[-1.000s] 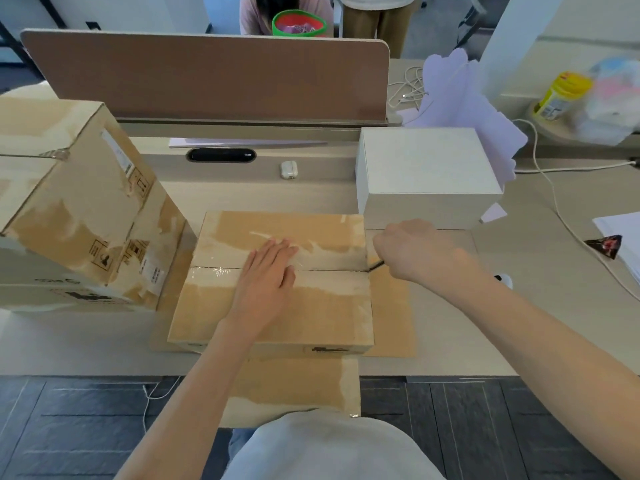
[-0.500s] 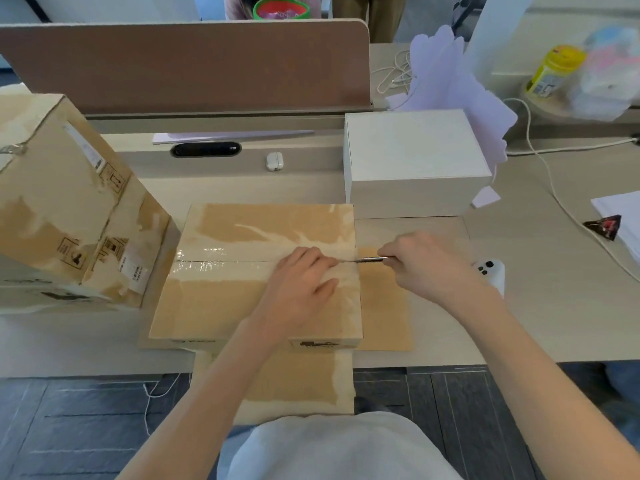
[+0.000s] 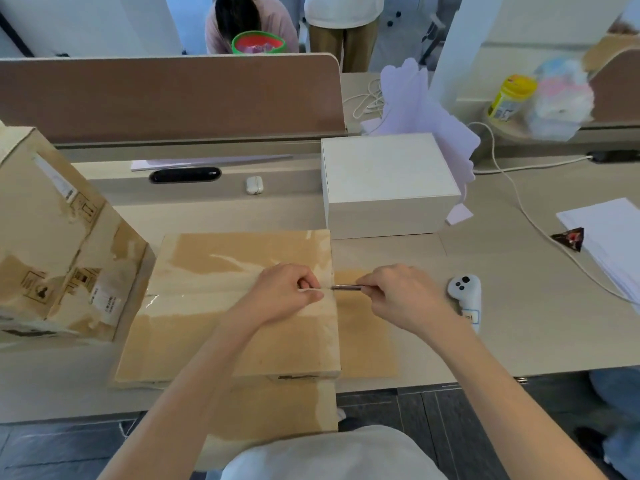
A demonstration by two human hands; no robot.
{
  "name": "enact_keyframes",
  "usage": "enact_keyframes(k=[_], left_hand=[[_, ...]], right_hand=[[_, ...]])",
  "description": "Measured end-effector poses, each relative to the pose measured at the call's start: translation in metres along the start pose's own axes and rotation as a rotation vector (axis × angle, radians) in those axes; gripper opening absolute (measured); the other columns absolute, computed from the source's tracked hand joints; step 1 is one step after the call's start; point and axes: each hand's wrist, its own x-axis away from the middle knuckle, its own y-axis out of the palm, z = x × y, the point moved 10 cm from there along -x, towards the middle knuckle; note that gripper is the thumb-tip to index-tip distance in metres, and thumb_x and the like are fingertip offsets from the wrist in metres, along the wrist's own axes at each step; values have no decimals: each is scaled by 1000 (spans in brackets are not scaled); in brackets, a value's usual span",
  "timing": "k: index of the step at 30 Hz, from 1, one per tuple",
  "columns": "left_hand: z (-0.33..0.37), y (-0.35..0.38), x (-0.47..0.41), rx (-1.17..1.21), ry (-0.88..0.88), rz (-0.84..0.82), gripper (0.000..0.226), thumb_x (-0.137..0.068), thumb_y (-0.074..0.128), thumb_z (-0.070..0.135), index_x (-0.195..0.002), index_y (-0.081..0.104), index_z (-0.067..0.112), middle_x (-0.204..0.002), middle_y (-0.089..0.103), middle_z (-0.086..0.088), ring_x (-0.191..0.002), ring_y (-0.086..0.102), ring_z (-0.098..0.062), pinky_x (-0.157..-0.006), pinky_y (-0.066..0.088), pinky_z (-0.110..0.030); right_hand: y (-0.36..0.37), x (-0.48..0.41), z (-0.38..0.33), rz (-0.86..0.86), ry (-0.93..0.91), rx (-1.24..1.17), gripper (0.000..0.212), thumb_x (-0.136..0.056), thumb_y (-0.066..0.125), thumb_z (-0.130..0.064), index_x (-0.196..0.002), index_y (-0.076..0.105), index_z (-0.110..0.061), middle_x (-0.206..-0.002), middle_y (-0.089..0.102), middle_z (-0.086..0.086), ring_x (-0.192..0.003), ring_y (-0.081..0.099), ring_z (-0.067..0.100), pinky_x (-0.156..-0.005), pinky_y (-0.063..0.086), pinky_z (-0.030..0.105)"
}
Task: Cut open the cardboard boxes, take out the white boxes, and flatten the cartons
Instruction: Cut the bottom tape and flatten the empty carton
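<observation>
Head view: the left hand (image 3: pixel 287 294), flat on the carton (image 3: pixel 225 334) lid a second ago, has slid to its right edge and now curls at the seam, seemingly pinching the tape (image 3: pixel 194 293). The right hand (image 3: pixel 401 299) grips a thin metal knife (image 3: pixel 346 287) whose tip meets that seam, so the cut looks about to start. Scuffed matte brown board lies under the glossy tape; a smooth, sharp-edged white box (image 3: pixel 388 181) stands just behind the carton's right corner.

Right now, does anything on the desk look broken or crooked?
Yes. The big carton on the left looks tilted, not flat, and its skin is torn in pale patches. The taped carton under the left hand is scuffed the same way. Nothing is spilled.
</observation>
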Motion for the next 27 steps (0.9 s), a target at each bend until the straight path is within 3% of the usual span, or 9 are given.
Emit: enact_keyframes(k=[3,6,9,12,20,27], left_hand=[[-1,1,-3,-20,-27,8,7,-85,69,35,-87,64,31,-82,56,18,-93,56,-13,-89,44,-32],[-3,2,-5,-9,-65,20,11,-82,71,33,-78,60,35,-82,59,15,-89,56,-13,-87,44,-32],[-6,3,-6,14,-78,17,16,-81,72,33,-73,58,36,-81,62,14,-87,57,-12,-87,43,-31],[-6,3,-6,13,-73,18,20,-81,72,34,-69,56,39,-83,63,13,-90,57,-11,-88,42,-31],[-2,2,-5,5,-64,25,21,-81,70,33,-69,55,39,-81,59,16,-90,54,-11,-90,42,-33],[-1,5,-6,-27,-61,35,21,-81,70,31,-68,54,38,-78,57,19,-88,54,-10,-88,42,-34]], right_hand=[[7,6,-4,-56,-11,-152,41,-96,44,-22,-131,58,-38,-101,71,1,-84,60,23,-73,48,33],[18,12,-1,-98,9,-357,42,-94,43,-14,-122,65,-38,-76,66,5,-56,43,13,-59,41,31],[26,16,11,-71,66,-526,34,-96,44,-16,-113,69,-31,-78,64,13,-51,35,9,-52,32,27],[26,19,7,-24,72,-611,35,-97,46,-19,-114,67,-42,-70,61,10,-47,35,8,-49,30,23],[14,22,-9,31,13,-396,44,-94,44,-17,-124,62,-44,-53,48,1,-48,39,14,-52,40,30],[7,26,-31,12,8,-267,34,-91,40,-18,-103,71,-22,-50,37,-5,-47,34,14,-45,27,29]])
